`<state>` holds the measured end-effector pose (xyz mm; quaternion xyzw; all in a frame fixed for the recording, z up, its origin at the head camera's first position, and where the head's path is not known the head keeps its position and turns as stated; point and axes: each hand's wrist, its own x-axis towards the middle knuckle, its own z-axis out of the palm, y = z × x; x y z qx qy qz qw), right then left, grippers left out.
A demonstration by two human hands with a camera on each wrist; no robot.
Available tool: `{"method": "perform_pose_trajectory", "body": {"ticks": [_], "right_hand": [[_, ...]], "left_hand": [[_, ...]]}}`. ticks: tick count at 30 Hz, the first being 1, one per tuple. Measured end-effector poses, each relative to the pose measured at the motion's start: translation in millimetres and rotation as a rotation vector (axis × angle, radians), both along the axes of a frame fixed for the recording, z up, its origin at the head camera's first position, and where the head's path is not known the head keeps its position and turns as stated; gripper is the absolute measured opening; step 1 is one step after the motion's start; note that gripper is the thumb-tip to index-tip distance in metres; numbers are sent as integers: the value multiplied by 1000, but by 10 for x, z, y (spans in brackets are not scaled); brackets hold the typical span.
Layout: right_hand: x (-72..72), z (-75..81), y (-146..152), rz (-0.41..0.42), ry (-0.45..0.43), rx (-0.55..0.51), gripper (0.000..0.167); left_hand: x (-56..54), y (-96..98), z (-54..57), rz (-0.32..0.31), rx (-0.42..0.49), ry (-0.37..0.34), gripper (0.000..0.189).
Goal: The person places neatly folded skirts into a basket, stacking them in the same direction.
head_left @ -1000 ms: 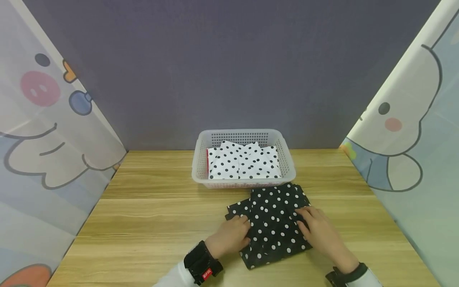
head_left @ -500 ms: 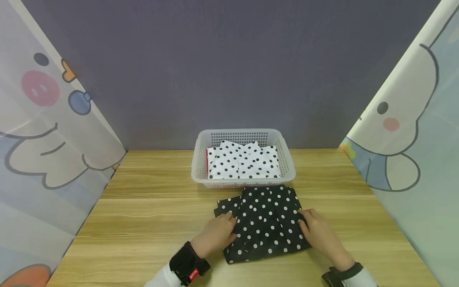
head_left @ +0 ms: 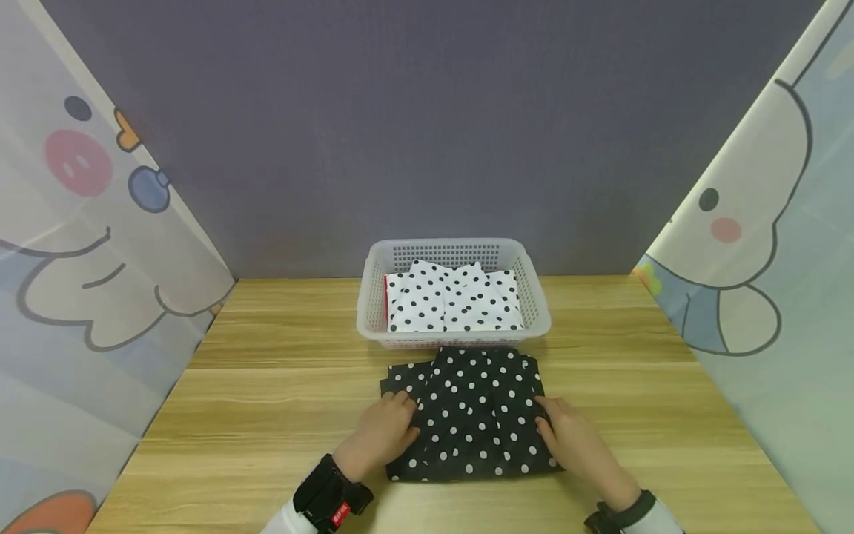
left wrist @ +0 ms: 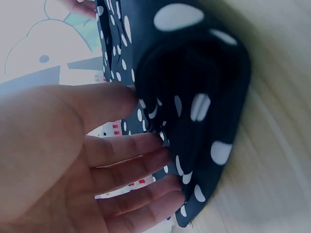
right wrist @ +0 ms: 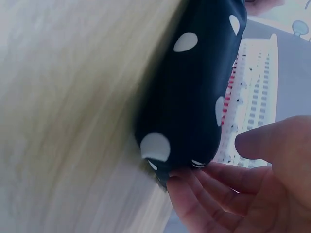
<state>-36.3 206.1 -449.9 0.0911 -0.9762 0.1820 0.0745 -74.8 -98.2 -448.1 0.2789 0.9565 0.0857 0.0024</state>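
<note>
A folded black garment with white polka dots lies on the wooden table, just in front of the white basket. At its left edge, my left hand touches the cloth with thumb and fingertips; the left wrist view shows those fingers fairly straight against the open folds. My right hand is at the right edge. Up close in the right wrist view, its fingertips touch the folded end, while the thumb stands apart from the cloth.
White cloth with black dots lies folded inside the basket, with a bit of red at its left edge. A dark grey panel rises behind the table. Cartoon-printed sheets flank both sides.
The black garment has shifted left and turned, so its front edge now lies nearly parallel to the basket. My left hand has moved left with it; my right hand has moved slightly left.
</note>
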Motion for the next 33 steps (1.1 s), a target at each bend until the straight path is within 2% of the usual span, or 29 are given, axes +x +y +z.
{"method": "perform_pose_trajectory", "body": {"ticks": [5, 11, 19, 24, 29, 33], "right_hand": [[22, 4, -85, 10, -18, -6, 32], [34, -15, -159, 2, -32, -9, 33], [30, -39, -203, -3, 5, 30, 33], [30, -12, -232, -11, -27, 34, 34], [15, 8, -256, -27, -44, 15, 35], [-8, 17, -275, -48, -55, 2, 35]], "left_hand": [[16, -78, -6, 11, 14, 22, 33], [28, -149, -41, 15, 25, 7, 37], [52, -192, -61, 15, 63, 26, 38], [71, -202, -64, 22, 96, 40, 39], [83, -198, -56, 65, 121, 35, 40], [85, -189, -53, 137, 138, 39, 39]]}}
